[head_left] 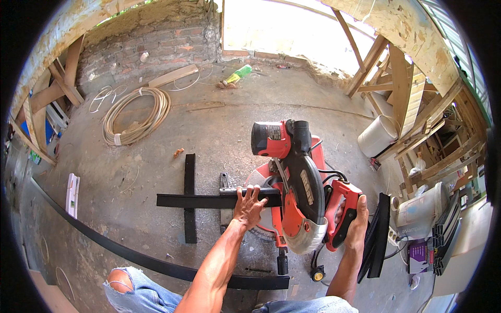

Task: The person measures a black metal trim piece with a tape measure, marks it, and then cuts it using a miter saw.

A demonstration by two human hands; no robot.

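A red and black miter saw [292,177] stands on the concrete floor in front of me. My right hand [356,225] grips its red handle [340,211], with the blade guard lowered toward the base. A black metal bar [201,201] lies across the saw's base and sticks out to the left. My left hand [248,206] presses down on this bar just left of the blade. A second short black bar [189,195] lies crosswise under it on the floor.
A long black bar [130,253] curves across the floor near my knees. More black profiles [377,235] lean right of the saw, next to white buckets [425,208]. A coil of pale hose [136,115] lies far left, before a brick wall. Wooden frames stand on the right.
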